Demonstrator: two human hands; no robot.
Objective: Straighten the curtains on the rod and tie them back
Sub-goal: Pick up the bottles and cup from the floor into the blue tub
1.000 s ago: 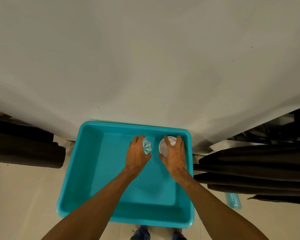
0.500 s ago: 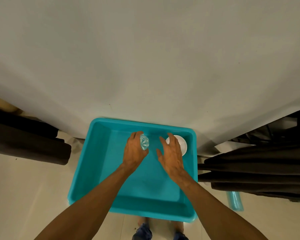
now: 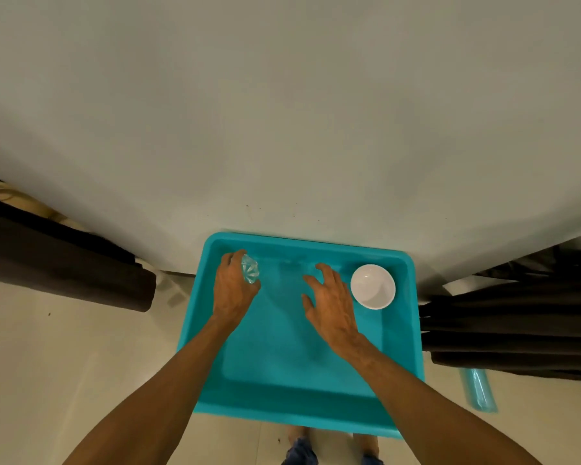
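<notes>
The left hand (image 3: 232, 293) grips a small clear glass piece (image 3: 250, 273) at the far left corner of the teal tray (image 3: 302, 421). The right hand (image 3: 332, 303) hovers over the tray with fingers spread, holding nothing, just beside a white bowl (image 3: 373, 286). Neither hand touches the dark curtains: the left curtain (image 3: 64, 263) and the right curtain (image 3: 517, 323) hang bunched on either side of the tray.

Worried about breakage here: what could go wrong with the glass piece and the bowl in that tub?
1. The left hand grips the clear glass piece inside the teal tub; a slip could drop and chip it.
2. The right hand hovers open beside the white bowl; a careless sweep might knock it against the tub wall.
</notes>
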